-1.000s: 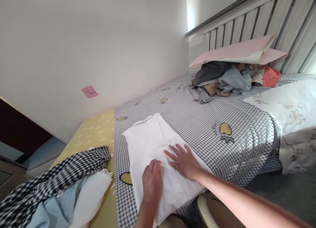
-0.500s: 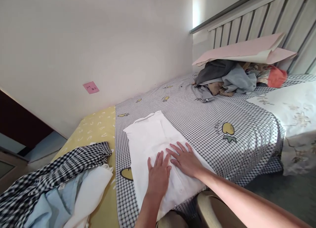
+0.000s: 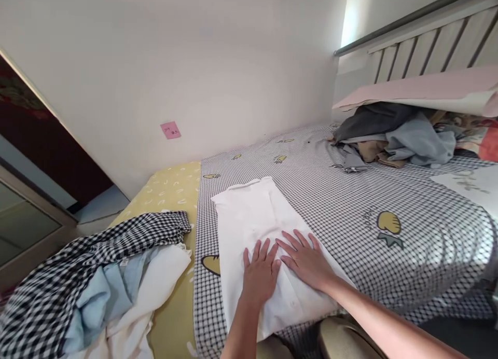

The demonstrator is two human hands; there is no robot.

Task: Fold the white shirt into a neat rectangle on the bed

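On the near edge of the bed [image 3: 342, 188], a folded white garment [image 3: 249, 213] is lying as a long strip across the checked sheet [image 3: 311, 162], its far end pointing toward the wall. Both hands are resting palm down on its near half. The left hand [image 3: 260, 273] is lying flat with its fingers released and spread, and the right hand [image 3: 307, 258] is pressing just beside it, fingers fanned out as well. Neither hand is grasping anything.

Judging by the flat palms, the person is smoothing the folded layers so that they are lying even and creased. The far half of the strip is already looking flat; the part under the hands is showing a soft ridge between them.

Any further fold would be calling for a pinch on both corners of one end, lifted together so that the thin, limp layers are not sliding apart.

To the left, a black-and-white checked garment [image 3: 78, 265] is lying heaped over pale blue and white cloth on a yellow cover [image 3: 171, 193]. At the head of the bed, a clothes pile [image 3: 392, 136] is sitting under a pink board [image 3: 420, 86].
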